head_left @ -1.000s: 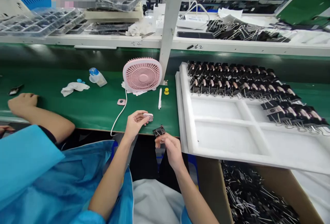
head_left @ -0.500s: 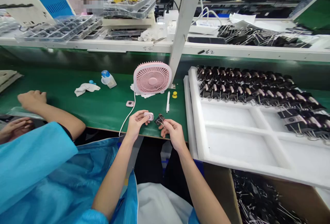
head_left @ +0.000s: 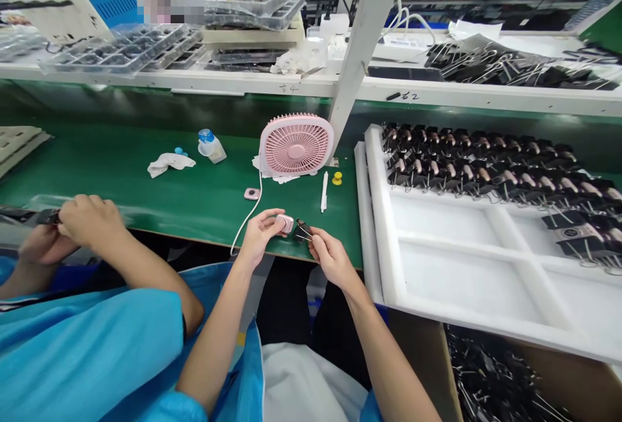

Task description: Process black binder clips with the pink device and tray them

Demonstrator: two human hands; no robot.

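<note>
My left hand (head_left: 262,234) pinches a small pink and white device (head_left: 286,223) above the front edge of the green table (head_left: 214,205). Just right of it, my right hand (head_left: 328,253) grips a black binder clip (head_left: 302,232) by its wire handles, with the clip's black body pointing at the device. Whether the two touch is too small to tell. Another pink device (head_left: 251,194) lies on the table by a white cable. Behind my hands stands a pink fan (head_left: 296,144).
A white foam tray (head_left: 393,260) at the right holds rows of clipped devices. Below it is a cardboard box (head_left: 449,370) of clips. A white pen (head_left: 324,192) and yellow knob (head_left: 337,178) lie near the fan. A co-worker's hands (head_left: 87,224) are at the left.
The clip in my right hand has turned, and its body now faces the device more squarely. The co-worker's hands have come together around a dark item. The whole view has shifted slightly.
</note>
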